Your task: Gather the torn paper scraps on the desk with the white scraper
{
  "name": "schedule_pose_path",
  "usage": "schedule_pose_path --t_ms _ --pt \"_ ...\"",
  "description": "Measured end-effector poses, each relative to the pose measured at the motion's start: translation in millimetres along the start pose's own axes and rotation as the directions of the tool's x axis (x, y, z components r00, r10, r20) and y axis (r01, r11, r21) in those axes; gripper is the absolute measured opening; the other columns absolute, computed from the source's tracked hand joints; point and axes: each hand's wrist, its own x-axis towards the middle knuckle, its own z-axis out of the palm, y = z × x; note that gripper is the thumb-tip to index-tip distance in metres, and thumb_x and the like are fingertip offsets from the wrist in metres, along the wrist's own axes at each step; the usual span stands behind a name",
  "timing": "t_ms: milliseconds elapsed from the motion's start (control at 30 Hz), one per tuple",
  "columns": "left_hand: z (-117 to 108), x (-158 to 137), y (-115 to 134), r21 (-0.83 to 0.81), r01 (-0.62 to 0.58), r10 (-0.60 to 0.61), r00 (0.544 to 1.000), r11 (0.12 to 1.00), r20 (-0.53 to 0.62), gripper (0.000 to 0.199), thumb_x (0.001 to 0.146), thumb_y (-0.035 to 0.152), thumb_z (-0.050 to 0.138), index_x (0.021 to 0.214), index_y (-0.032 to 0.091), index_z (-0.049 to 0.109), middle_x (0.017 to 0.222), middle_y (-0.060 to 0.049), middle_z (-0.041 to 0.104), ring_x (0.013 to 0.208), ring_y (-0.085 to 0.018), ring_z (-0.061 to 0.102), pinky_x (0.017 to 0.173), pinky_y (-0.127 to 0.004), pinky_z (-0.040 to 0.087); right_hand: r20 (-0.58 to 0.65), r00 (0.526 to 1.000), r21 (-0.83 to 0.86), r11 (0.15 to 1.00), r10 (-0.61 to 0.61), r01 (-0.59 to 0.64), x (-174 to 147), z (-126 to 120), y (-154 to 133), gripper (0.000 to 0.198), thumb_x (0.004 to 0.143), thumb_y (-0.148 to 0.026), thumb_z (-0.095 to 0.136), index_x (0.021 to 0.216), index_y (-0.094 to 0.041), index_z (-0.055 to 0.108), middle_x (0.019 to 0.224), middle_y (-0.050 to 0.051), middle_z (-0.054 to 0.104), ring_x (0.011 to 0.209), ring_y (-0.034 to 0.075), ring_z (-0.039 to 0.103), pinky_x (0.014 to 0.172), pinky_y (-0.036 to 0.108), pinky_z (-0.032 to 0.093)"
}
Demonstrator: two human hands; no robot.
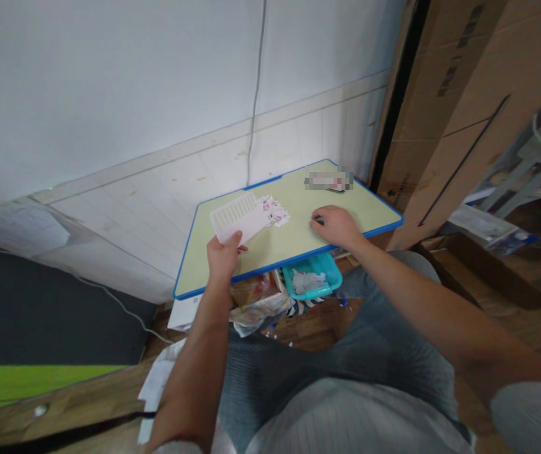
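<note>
My left hand grips the near edge of a flat white slotted card, with the thumb on top. A row of long openings runs along the card's far side, and the card is tilted over the table. By its right end lies a small heap of white paper pieces with reddish-purple marks. My right hand is at the table's right half, to the right of the heap, with fingers curled and thumb close to them. Anything between those fingers is too small or hidden to make out.
The pale yellow-green table has a blue rim and stands against the white wall. A blurred-out item lies at its back right. Below the front edge is a turquoise basket with whitish scraps. Tall cardboard boxes stand at right.
</note>
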Motion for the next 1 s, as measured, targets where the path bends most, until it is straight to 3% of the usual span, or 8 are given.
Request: schedule_pose_path --t_ms 267,633,1000 --pt "-7.7 2.6 -4.4 0.074 -0.025 0.023 0.999 0.997 0.023 0.047 0.068 0.051 0.082 0.095 0.013 0.079 0.085 -0.011 0.082 0.059 -0.019 0.071 0.055 -0.027 0.052 -0.004 1.000 0.005 1.000 0.009 -0.009 -0.3 0.0 1.2 0.032 0.108 -0.031 0.063 0.123 -0.018 0.088 0.131 0.015 0.087 0.123 0.031 0.078 0.108 0.038 0.056" --pt "5.6 3.3 -3.7 0.048 -0.012 0.007 0.996 0.999 0.089 0.049 0.068 0.056 0.089 0.092 0.015 0.077 0.086 -0.010 0.081 0.059 -0.018 0.070 0.055 -0.028 0.055 -0.010 1.000 0.010 1.000 0.002 -0.002 -1.1 0.4 1.8 0.033 0.108 -0.031 0.062 0.123 -0.018 0.088 0.132 0.016 0.086 0.123 0.031 0.078 0.110 0.039 0.056" --pt "9.2 1.1 2.4 0.030 0.007 -0.010 0.993 1.000 0.120 0.040 0.068 0.046 0.087 0.090 0.014 0.078 0.088 -0.011 0.084 0.060 -0.018 0.071 0.054 -0.027 0.057 -0.015 1.000 -0.003 1.000 0.007 -0.007 0.3 2.8 4.1 0.031 0.107 -0.032 0.064 0.122 -0.019 0.088 0.132 0.015 0.087 0.123 0.031 0.078 0.109 0.038 0.056"
